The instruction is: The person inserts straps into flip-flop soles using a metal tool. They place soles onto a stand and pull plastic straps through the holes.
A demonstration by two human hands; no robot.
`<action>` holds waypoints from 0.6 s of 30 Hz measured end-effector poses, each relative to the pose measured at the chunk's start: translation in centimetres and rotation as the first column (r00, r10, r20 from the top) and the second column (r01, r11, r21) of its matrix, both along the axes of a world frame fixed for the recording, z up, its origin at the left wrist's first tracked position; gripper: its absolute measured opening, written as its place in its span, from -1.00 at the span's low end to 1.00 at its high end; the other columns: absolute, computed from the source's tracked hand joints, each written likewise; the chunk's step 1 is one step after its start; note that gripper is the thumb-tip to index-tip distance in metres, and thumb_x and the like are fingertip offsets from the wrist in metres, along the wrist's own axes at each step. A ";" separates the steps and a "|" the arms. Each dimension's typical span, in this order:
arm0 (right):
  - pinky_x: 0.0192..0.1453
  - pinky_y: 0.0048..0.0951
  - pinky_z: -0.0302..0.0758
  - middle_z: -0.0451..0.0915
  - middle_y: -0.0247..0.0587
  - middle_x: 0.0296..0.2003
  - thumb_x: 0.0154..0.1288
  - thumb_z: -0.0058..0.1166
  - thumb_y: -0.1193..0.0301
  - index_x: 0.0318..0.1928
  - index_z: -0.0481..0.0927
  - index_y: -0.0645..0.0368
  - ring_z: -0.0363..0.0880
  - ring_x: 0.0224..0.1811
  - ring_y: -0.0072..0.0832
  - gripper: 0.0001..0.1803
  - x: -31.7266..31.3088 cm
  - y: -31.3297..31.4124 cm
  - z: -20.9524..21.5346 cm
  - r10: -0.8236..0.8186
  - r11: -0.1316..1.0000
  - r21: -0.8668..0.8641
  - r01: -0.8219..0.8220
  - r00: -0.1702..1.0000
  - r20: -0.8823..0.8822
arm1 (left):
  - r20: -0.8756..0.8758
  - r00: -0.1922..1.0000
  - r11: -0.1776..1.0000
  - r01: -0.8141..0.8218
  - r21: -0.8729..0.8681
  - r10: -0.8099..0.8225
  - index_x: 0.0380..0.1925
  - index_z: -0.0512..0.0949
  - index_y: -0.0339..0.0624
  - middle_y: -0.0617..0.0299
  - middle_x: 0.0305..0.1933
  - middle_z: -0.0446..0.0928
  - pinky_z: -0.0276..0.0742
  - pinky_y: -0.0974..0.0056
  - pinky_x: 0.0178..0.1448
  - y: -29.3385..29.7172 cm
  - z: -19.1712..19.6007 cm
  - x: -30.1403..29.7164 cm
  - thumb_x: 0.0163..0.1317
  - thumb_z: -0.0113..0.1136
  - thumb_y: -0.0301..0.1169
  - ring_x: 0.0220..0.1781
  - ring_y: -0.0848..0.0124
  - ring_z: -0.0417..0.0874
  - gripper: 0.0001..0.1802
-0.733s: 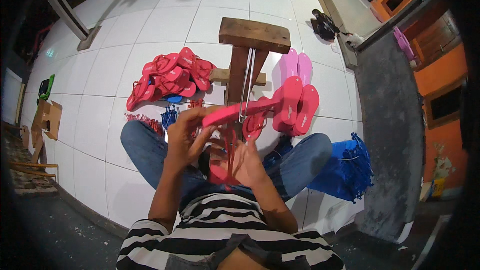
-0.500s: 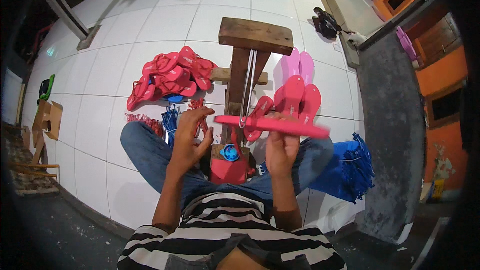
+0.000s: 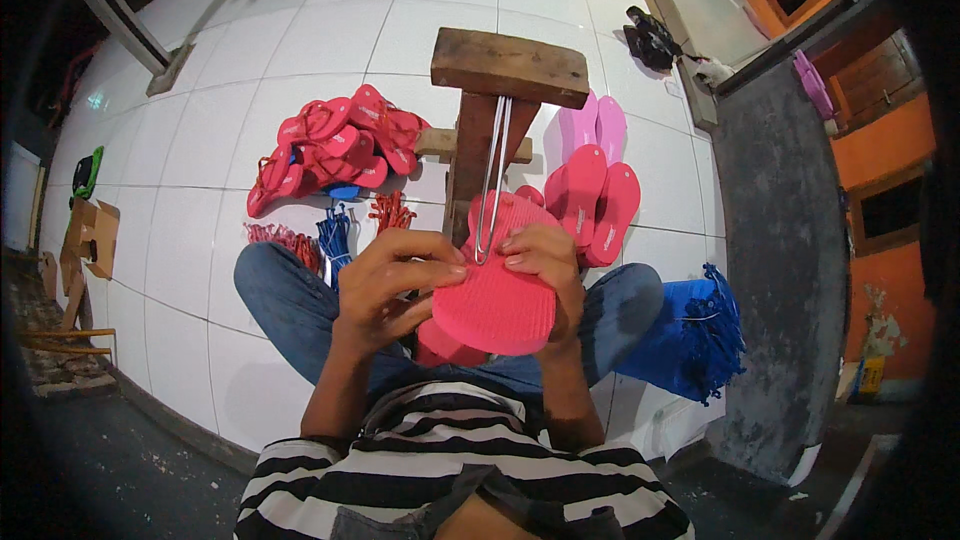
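Observation:
A red flip-flop sole (image 3: pixel 497 305) faces me with its ribbed underside, tilted between my hands. My right hand (image 3: pixel 548 270) grips its right edge, fingertips bent over the face. From the left, my left hand (image 3: pixel 398 280) closes on the opposite edge, its fingertips beside the tip of a long metal hook (image 3: pixel 490 190). This double-rod hook hangs from a wooden stand (image 3: pixel 512 65), and its lower end touches the sole near the middle. Whether a strap end sits under my fingertips I cannot make out. Another red piece (image 3: pixel 445 345) lies below, partly covered.
Red flip-flops with straps (image 3: pixel 335 145) are piled left of the stand. Bundles of blue straps (image 3: pixel 336 240) and red straps (image 3: pixel 390 210) lie before my left knee. Red soles (image 3: pixel 590 200) and pink soles (image 3: pixel 595 125) lie right. A blue strap bundle (image 3: pixel 690 330) rests beside my right knee.
The sole has turned from edge-on to showing its underside and has swung left and toward me. My left hand has moved right, from apart to touching it.

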State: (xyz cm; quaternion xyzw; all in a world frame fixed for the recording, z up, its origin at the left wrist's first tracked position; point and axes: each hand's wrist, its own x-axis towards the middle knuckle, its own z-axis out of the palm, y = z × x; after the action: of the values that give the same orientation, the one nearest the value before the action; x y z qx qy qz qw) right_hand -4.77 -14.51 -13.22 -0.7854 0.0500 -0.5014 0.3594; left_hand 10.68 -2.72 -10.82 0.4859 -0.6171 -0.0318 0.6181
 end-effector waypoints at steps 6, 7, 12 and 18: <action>0.10 -0.23 0.37 0.59 -0.13 -0.16 0.02 0.28 0.43 -0.11 0.47 0.13 0.55 -0.11 -0.24 -0.62 0.1 -0.1 0.0 -0.017 1.000 0.006 0.017 1.000 0.022 | 0.009 1.000 1.000 0.028 -0.008 -0.028 -0.18 0.61 -0.23 0.02 -0.19 0.59 0.59 0.30 -0.16 -0.2 -0.1 0.1 -0.11 0.36 -0.58 -0.18 0.24 0.66 -0.62; 0.09 -0.24 0.37 0.58 -0.13 -0.15 0.03 0.28 0.42 -0.11 0.47 0.14 0.55 -0.10 -0.23 -0.61 0.1 0.0 0.2 -0.008 0.999 0.053 0.007 1.000 0.024 | 0.016 0.999 0.999 0.031 -0.010 -0.031 -0.18 0.61 -0.23 0.02 -0.19 0.59 0.58 0.30 -0.16 -0.3 0.2 0.1 -0.10 0.36 -0.57 -0.19 0.24 0.66 -0.62; 0.08 -0.29 0.38 0.50 -0.08 -0.04 0.12 0.26 0.42 0.00 0.45 0.19 0.46 0.02 -0.23 -0.57 -0.8 2.3 1.7 -0.020 0.936 0.351 0.032 0.999 -0.039 | -0.152 0.987 0.988 -0.028 0.150 0.051 -0.18 0.59 -0.27 0.06 -0.23 0.58 0.54 0.31 -0.21 -0.1 3.4 -1.4 -0.06 0.41 -0.57 -0.23 0.31 0.62 -0.63; 0.16 -0.30 0.33 0.35 0.01 0.09 0.20 0.22 0.45 0.15 0.38 0.29 0.33 0.12 -0.23 -0.48 0.7 3.6 3.7 -0.072 0.829 0.547 0.116 0.992 -0.100 | -0.579 0.814 0.946 0.216 0.242 -0.038 -0.25 0.54 -0.30 0.18 -0.23 0.52 0.49 0.41 -0.21 -1.0 5.6 0.0 0.02 0.42 -0.57 -0.24 0.50 0.53 -0.70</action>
State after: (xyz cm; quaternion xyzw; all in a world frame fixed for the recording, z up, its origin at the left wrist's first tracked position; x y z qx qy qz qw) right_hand -4.10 -10.88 -9.53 -0.6632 0.2446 -0.4529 0.5433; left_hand 10.68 -3.71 -5.18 0.4986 -0.4247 -0.3083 0.6899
